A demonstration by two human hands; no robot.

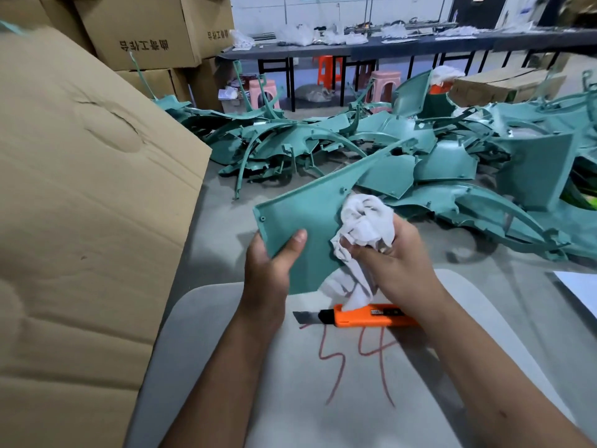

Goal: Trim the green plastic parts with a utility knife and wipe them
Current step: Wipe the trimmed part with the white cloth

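A flat green plastic panel (310, 215) is held up over the grey work surface. My left hand (271, 270) grips its lower left edge, thumb on the front face. My right hand (397, 263) holds a crumpled white rag (365, 221) pressed against the panel's right side, with a tail of the rag hanging down. An orange utility knife (365, 315) lies on the surface below my right wrist, its blade out and pointing left.
A big heap of green plastic parts (420, 150) covers the floor ahead. A large cardboard box (80, 205) stands close on the left, with more boxes (145, 30) behind. The grey surface (258, 383) carries a red "54". Far back stand a long table (387, 46) and stools.
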